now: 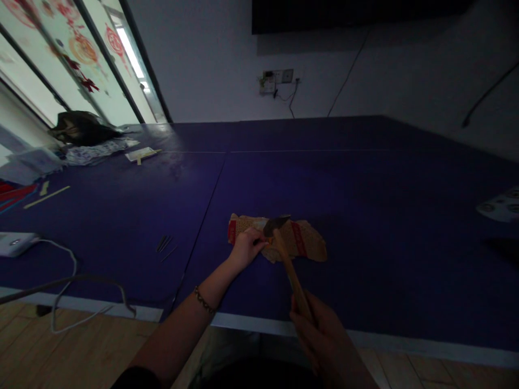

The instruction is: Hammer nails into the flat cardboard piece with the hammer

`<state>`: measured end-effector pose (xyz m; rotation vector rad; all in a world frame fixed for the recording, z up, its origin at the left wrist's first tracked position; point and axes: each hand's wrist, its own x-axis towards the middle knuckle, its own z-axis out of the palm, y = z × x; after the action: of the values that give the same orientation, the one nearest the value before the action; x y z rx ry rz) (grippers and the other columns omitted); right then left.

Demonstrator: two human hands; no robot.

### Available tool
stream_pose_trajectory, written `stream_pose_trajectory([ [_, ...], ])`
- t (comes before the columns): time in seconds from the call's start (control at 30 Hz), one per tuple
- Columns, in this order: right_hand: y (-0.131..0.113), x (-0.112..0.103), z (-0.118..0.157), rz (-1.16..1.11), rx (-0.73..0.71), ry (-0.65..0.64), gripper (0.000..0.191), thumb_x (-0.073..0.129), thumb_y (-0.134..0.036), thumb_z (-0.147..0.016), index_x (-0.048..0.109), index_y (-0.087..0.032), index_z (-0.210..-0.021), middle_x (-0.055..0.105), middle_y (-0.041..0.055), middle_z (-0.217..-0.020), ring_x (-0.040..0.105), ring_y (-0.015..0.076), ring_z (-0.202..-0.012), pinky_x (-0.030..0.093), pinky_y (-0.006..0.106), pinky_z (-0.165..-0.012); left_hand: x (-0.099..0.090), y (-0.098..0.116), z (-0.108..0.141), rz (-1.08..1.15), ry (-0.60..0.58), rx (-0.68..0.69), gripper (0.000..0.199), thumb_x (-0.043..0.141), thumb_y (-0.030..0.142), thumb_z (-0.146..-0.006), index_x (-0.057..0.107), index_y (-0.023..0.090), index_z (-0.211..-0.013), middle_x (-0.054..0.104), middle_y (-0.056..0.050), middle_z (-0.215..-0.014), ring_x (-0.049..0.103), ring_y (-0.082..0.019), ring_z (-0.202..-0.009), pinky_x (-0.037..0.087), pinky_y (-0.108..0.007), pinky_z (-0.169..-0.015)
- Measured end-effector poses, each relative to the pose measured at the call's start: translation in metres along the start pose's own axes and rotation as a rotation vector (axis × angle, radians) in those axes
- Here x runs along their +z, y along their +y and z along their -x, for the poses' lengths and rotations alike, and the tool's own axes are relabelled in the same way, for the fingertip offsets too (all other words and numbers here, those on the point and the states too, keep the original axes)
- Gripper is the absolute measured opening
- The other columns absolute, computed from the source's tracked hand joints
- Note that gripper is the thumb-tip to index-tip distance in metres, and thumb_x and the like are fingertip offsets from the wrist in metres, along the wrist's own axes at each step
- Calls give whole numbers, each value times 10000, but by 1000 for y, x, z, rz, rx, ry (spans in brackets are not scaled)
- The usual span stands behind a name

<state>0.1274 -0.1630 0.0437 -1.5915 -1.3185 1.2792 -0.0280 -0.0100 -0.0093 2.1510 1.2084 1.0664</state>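
Note:
My right hand (318, 327) is wrapped round the wooden handle of a hammer (292, 273). The dark metal head of the hammer is over a torn piece of brown cardboard (312, 243) with red printed bands. On the cardboard's left part rests my left hand (246, 248), thumb and fingers pinched together close beside the hammer head. A small orange spot shows near the fingertips, but what they hold is too small to make out. To the left, several thin dark nail-like rods (164, 243) lie on the purple-covered table (365, 189).
A white power strip (16, 243) with a cable lies at the left edge. Farther back sit a dark bag (85, 128), plastic packets (97, 151) and a small white pack (140, 154). A grey-white object (500, 208) is at the right. Wall sockets (279, 76) are behind the table.

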Motion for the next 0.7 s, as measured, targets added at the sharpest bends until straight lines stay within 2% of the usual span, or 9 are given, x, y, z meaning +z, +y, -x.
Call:
stream_pose_trajectory([
  [0.13, 2, 1, -2, 57, 12, -33, 155, 503, -333, -691, 555, -190, -719, 500, -21, -563, 492, 151, -538, 398, 246, -495, 1, 1, -1, -10, -16, -3, 65, 663, 133, -676, 608, 126, -643, 601, -22, -670, 555, -140, -667, 450, -244, -635],
  [0.33, 1, 3, -2, 166, -40, 52, 137, 513, -328, -671, 551, -199, -702, 528, -8, -590, 498, 164, -565, 401, 255, -526, 3, 1, -1, 0, -16, -15, 85, 652, 130, -684, 603, 122, -615, 593, -21, -652, 548, -142, -664, 445, -242, -627],
  [0.47, 0, 6, -3, 120, -5, 40, 158, 492, -355, -684, 541, -205, -696, 499, -19, -539, 473, 150, -496, 363, 241, -452, 5, -1, -2, 9, -20, -20, 72, 664, 127, -674, 610, 126, -626, 606, -21, -669, 554, -142, -668, 445, -243, -637],
  [0.7, -2, 3, 1, 82, 1, 9, 141, 529, -336, -685, 552, -196, -686, 532, -8, -575, 494, 147, -521, 365, 230, -446, 4, 3, -2, -23, -36, -34, 63, 661, 110, -673, 614, 114, -631, 611, -31, -671, 555, -145, -670, 443, -243, -633],
])
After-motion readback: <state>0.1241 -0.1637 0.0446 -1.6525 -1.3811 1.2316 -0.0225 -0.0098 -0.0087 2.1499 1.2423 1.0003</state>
